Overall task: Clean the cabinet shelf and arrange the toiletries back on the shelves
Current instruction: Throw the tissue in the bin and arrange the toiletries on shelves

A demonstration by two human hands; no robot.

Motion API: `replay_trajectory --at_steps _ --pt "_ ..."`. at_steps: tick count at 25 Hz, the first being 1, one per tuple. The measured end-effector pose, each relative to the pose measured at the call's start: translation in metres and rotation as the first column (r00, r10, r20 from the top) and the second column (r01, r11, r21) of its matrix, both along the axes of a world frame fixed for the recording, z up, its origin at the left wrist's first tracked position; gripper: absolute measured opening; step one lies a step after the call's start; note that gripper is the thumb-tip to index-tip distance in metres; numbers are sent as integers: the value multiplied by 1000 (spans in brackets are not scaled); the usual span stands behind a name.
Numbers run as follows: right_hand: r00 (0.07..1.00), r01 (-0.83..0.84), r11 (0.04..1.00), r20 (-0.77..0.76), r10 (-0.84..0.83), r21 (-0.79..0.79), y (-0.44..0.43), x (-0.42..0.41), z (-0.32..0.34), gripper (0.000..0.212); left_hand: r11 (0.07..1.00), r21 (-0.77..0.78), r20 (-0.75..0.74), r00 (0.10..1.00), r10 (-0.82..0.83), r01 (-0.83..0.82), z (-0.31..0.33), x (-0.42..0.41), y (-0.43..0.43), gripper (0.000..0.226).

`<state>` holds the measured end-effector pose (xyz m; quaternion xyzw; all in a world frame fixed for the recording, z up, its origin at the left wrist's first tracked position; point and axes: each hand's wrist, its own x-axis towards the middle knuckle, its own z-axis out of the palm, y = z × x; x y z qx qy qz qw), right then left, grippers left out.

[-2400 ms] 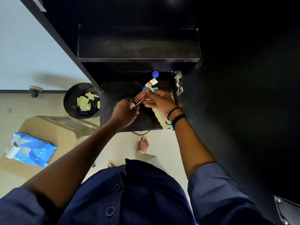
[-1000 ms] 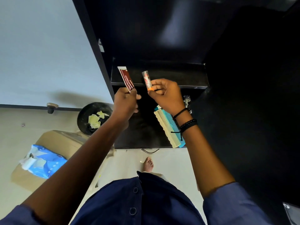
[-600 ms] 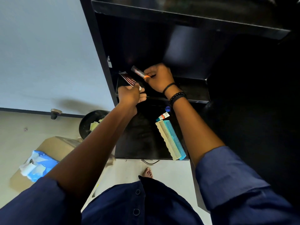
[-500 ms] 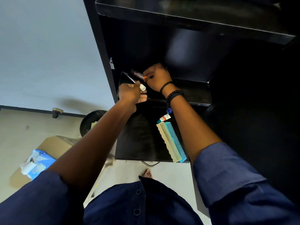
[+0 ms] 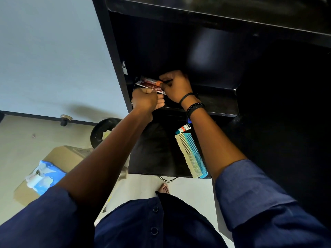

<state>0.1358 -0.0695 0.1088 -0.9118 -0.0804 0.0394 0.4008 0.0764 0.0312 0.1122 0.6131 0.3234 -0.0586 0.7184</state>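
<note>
Two light, squeezable tubes reach the cabinet shelf: right hand fingers pinch the orange-capped tube; left hand, fisted, grips the red tube.

My right hand covers the cap end of the orange-banded tube, and the print on the dark red sachet beneath it is too blurred to read. My left hand hides the sachet's near end. My right forearm cuts off the small tube by the combs. The cabinet's right side is lost in darkness.
</note>
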Motion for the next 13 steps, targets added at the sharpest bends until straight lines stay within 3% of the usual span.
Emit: replay_trajectory --at_steps 8,13 --pt "985 154 987 73 -156 36 -15 -22 3 28 999 54 23 1000 5 -6 6 -21 -2 19" --pt "890 290 949 330 -316 125 -30 -71 -5 20 993 121 126 992 -30 14 -7 -49 -5 20"
